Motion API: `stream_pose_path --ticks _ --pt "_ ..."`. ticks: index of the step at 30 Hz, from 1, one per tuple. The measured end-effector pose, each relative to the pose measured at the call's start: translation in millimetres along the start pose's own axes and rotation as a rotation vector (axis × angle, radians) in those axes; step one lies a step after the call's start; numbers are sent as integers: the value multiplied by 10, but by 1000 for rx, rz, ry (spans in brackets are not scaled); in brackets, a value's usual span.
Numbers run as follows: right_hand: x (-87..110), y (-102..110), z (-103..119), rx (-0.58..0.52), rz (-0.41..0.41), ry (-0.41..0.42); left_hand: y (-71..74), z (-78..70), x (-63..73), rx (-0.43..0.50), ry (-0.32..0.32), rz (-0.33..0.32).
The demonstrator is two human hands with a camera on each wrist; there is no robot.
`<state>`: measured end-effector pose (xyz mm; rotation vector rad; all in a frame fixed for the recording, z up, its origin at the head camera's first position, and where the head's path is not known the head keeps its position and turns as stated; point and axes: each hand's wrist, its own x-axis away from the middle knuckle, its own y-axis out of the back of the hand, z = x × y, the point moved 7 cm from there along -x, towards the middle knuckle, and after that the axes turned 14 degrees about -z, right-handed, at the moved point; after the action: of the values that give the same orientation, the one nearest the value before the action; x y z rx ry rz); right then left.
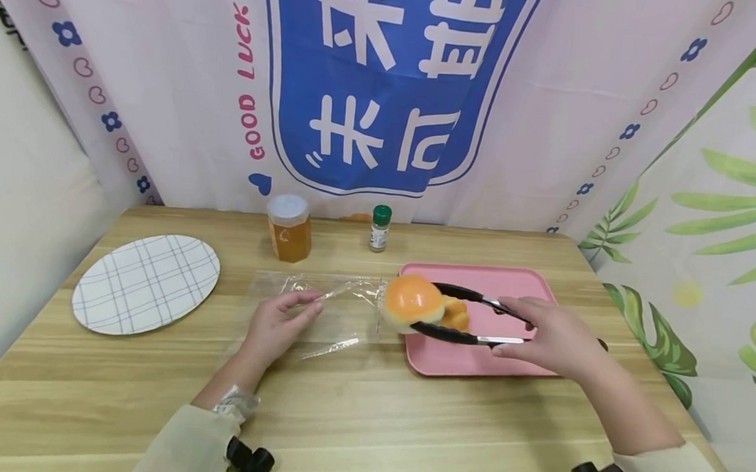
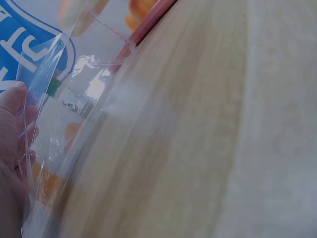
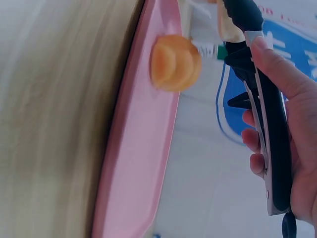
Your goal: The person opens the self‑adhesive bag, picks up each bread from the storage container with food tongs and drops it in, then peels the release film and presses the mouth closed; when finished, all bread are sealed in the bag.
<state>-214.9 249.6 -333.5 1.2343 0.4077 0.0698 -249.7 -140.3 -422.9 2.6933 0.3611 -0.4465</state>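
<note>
My left hand [image 1: 281,325] pinches the upper layer of a clear plastic bag [image 1: 330,344], lifting it between thumb and fingers. The bag's mouth faces right, towards a round bun [image 1: 413,300] with a golden top and pale underside. Black-tipped tongs [image 1: 469,338] clasp the bun from both sides, right at the bag's opening. Around the tongs' handles my right hand [image 1: 555,341] is curled; the right wrist view shows the thumb on one arm and fingers on the other. Behind the bun, a second, orange-brown bread [image 3: 176,63] lies on the pink tray [image 1: 474,359].
At the left lies a white checked plate [image 1: 147,281]. A jar of amber contents [image 1: 290,231] and a small green-capped bottle [image 1: 380,229] stand at the back of the wooden table [image 1: 367,435]. A printed curtain [image 1: 186,98] hangs behind.
</note>
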Motion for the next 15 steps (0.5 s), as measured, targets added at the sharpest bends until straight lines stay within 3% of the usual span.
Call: stream_pose_path --ticks 4,15 --pt "-97 -77 143 29 26 47 -1 -9 7 -1 -7 0" --pt "-302 -181 302 87 -10 161 -15 -41 36 -8 -31 21"
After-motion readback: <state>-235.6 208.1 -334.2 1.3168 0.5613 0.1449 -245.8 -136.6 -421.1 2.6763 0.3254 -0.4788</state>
